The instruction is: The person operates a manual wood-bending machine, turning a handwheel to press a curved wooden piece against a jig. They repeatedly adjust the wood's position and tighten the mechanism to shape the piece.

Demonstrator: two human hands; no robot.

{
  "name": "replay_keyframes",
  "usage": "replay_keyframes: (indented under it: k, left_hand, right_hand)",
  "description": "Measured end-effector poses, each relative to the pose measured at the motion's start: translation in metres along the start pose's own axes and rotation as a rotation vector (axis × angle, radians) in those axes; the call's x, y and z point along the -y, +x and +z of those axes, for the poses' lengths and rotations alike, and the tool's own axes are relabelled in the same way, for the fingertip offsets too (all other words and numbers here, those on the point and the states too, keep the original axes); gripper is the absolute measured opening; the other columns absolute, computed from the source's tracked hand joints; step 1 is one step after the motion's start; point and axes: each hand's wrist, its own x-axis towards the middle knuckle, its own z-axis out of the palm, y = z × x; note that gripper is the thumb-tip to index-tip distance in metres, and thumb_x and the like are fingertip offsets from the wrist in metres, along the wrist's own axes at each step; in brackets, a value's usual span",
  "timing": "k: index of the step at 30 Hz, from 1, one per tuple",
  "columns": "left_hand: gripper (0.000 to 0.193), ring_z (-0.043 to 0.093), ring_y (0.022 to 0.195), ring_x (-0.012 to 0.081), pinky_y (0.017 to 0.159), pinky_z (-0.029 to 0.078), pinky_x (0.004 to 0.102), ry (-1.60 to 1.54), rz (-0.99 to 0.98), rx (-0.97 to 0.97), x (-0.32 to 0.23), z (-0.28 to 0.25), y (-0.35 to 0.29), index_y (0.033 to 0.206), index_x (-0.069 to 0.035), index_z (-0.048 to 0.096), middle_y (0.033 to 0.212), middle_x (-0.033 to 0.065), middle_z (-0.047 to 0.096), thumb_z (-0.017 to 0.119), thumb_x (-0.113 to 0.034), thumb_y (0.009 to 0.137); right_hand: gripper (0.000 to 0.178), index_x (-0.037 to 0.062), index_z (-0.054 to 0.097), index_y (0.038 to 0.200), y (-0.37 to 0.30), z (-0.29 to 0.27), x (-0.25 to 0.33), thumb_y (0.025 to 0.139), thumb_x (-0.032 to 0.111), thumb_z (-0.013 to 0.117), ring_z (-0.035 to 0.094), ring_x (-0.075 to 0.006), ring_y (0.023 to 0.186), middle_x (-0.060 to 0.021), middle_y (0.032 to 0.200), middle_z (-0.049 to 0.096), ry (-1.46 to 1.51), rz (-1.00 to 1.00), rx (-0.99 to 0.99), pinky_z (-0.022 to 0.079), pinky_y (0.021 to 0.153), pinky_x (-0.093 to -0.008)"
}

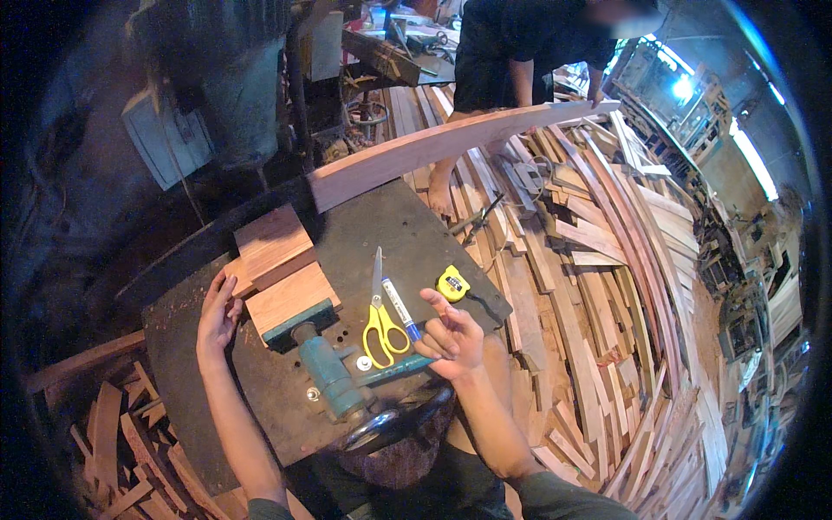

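My left hand [218,316] has its fingers spread along the left side of some wooden blocks, fingertips at a small protruding wood piece [238,273]. The near wooden block [290,302] sits against the plate of a teal screw clamp [329,377], with another wooden block [271,241] behind it. My right hand [451,341] hovers over the table's right side, index finger stretched out and the others loosely curled, with nothing visible in it. Beside it lie a white marker [399,305] with a blue cap, yellow-handled scissors [379,325] and a yellow tape measure [451,283].
A dark metal table [364,221] carries the work. Across its far edge, a person [520,65] bends over a long board [451,143]. Wood strips [589,303] cover the floor at right; offcuts [130,442] lie at lower left. Dark machinery [234,87] stands at far left.
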Motion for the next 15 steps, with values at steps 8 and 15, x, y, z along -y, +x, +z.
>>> replay_keyframes:
  k: [8, 15]
  left_hand:
    - [0.053, 0.04, 0.052, 0.0038, 0.042, 0.028, 0.0162, 0.051, 0.007, 0.032, 0.002, -0.006, 0.002, 0.136, -0.006, 0.042, 0.097, -0.0042, 0.053, 0.065, -0.025, 0.092]
    - [0.049, 0.039, 0.051, 0.0024, 0.04, 0.026, 0.0157, 0.061, 0.012, 0.036, 0.003, -0.006, 0.002, 0.133, -0.008, 0.047, 0.095, -0.0046, 0.054, 0.066, -0.025, 0.091]
  right_hand:
    - [0.036, 0.004, 0.044, 0.128, 0.002, -0.001, -0.001, 0.097, 0.022, 0.039, 0.028, -0.0071, 0.039, 0.0033, 0.047, 0.034, -0.021, 0.0, 0.01, 0.033, 0.048, -0.0238]
    - [0.034, 0.0052, 0.046, 0.126, 0.0, 0.001, 0.001, 0.096, 0.021, 0.041, 0.028, -0.0072, 0.038, 0.0031, 0.047, 0.034, 0.005, 0.013, 0.023, 0.032, 0.048, -0.0241]
